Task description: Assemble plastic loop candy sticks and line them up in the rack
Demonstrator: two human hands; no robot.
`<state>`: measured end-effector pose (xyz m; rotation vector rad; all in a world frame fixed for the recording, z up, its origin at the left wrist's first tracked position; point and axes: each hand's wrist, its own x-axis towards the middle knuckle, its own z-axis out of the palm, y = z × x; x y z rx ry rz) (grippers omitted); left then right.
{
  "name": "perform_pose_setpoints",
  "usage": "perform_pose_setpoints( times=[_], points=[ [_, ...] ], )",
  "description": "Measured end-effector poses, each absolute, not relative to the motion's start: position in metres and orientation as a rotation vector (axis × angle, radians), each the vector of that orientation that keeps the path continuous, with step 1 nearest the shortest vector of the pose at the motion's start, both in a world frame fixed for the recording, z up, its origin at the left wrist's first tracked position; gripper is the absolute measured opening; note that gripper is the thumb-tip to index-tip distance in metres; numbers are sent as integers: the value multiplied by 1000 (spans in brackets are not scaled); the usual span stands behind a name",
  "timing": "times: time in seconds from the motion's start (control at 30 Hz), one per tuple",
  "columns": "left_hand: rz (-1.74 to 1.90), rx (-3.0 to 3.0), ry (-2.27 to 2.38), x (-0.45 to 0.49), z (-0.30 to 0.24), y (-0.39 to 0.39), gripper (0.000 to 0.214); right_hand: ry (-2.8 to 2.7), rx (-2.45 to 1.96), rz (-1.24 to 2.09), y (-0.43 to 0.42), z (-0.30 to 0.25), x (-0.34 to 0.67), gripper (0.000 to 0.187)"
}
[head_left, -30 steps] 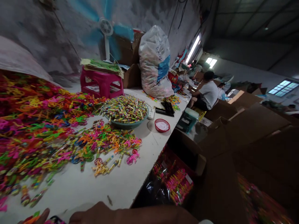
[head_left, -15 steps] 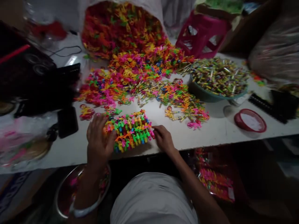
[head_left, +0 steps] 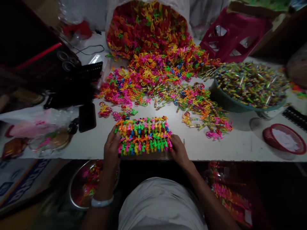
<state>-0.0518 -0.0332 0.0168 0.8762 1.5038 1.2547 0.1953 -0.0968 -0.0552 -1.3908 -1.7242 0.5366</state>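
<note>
A block of small coloured plastic toys (head_left: 144, 135), lined up in tight rows, sits at the front edge of the white table (head_left: 203, 150). My left hand (head_left: 111, 145) grips its left end, fingers along the side. At the right end, my right hand (head_left: 178, 150) has its fingers closed against the block; the fingertips are partly hidden. Just behind lies a loose heap of similar bright plastic pieces (head_left: 148, 70), with small clear tubes (head_left: 160, 92) mixed in. A few loose pieces (head_left: 105, 110) lie beyond my left hand.
A big white sack (head_left: 111, 9) spills pieces at the back. To the right stand a green basin (head_left: 225, 99) of tubes, a red basket (head_left: 271, 140) and a pink stool (head_left: 236, 32). A black phone (head_left: 87, 117) lies left. Below the table is a metal bowl (head_left: 72, 188).
My right hand has come down against the block's right end, and my left hand has shifted to its left side. The block now sits straighter. The camera view has turned left.
</note>
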Motion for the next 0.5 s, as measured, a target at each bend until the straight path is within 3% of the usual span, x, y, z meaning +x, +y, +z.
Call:
perform_pose_setpoints(
  times=[0.27, 0.5],
  points=[
    [1094, 973, 1328, -57, 9, -8, 59, -1768, -1445, 578, -116, -46, 200, 22],
    [1020, 1146, 1096, -46, -2, 15, 54, -1920, -1491, 586, -144, -64, 231, 24]
  ],
)
